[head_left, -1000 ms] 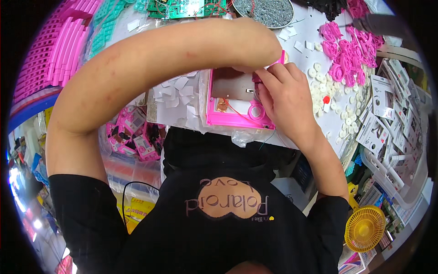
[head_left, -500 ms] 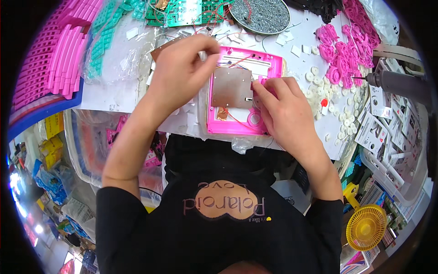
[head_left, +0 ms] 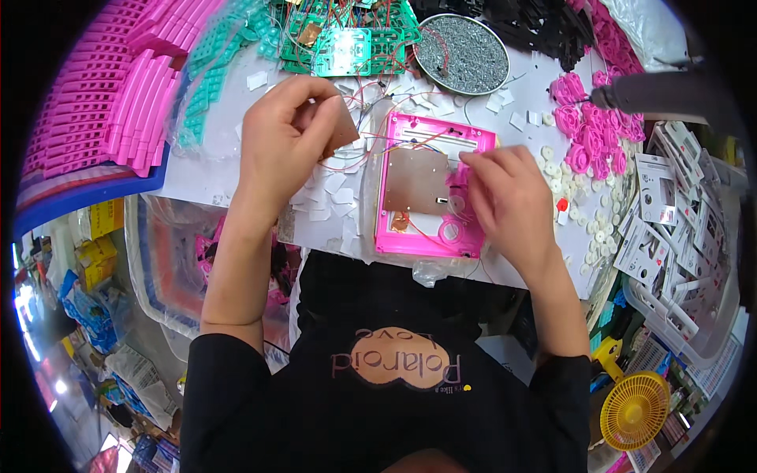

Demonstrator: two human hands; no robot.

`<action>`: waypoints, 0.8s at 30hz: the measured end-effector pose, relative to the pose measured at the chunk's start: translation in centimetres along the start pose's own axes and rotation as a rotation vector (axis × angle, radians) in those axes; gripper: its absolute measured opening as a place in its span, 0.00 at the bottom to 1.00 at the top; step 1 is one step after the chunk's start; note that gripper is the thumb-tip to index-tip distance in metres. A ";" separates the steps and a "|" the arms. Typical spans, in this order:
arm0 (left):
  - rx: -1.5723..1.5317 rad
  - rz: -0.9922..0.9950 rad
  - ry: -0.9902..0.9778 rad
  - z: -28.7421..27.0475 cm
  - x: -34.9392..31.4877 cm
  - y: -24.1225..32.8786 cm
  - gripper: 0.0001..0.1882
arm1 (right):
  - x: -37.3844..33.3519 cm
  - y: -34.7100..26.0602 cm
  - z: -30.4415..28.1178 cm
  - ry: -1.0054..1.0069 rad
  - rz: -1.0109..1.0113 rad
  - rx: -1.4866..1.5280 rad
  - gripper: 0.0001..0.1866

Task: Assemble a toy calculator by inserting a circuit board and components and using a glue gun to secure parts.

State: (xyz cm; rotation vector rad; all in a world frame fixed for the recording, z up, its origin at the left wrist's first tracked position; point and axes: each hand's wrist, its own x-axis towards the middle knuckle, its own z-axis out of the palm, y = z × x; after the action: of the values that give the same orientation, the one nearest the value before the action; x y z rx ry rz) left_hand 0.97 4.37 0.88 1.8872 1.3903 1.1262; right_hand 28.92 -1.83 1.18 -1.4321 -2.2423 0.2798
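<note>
A shallow pink plastic case lies near the table's front edge. Inside it sit a square brown circuit board, a copper-coloured piece, a pink ring and thin wires. My left hand is raised to the left of the case, its fingers closed on a second, smaller brown board; part of this board is behind the fingers. Red wires run from there toward the case. At the case's right side is my right hand, fingers curled and fingertips together; what they pinch is hidden.
Behind lie green circuit boards and a round dish of screws. Pink parts and white discs spread to the right, below a dark electric screwdriver. Pink panels fill a blue crate at left. White scraps litter the table.
My left hand has moved left, away from the case, and more of the small brown board shows beside its fingers. My right fingertips have shifted off the square board toward the case's right rim.
</note>
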 end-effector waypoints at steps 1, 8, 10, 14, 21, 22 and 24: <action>-0.023 0.005 -0.041 0.3 0.6 0.5 0.04 | 0.6 0.7 0.4 0.077 -0.023 -0.023 0.11; 0.022 0.179 -0.232 4.4 1.7 0.9 0.06 | 3.9 2.4 2.6 0.108 -0.052 -0.088 0.08; 0.084 0.228 -0.286 5.8 1.5 1.2 0.09 | 4.0 2.4 2.6 0.165 -0.105 -0.069 0.07; 0.275 0.376 -0.301 7.7 1.2 1.6 0.13 | 3.4 2.7 2.6 0.172 -0.101 -0.075 0.07; 0.312 0.303 -0.300 7.6 2.0 2.4 0.12 | 3.4 2.7 3.4 0.105 -0.057 -0.139 0.07; 0.312 0.291 -0.304 7.4 1.9 2.4 0.12 | 3.4 3.1 3.4 0.093 -0.061 -0.131 0.08; 0.326 0.301 -0.291 7.0 1.7 2.7 0.11 | 3.3 3.2 3.2 0.117 -0.083 -0.097 0.08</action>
State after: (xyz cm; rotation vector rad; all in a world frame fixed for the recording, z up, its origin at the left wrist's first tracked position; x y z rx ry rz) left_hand 8.52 5.45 0.00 2.4451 1.2075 0.7401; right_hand 28.82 2.75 -2.06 -1.3627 -2.2392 0.0587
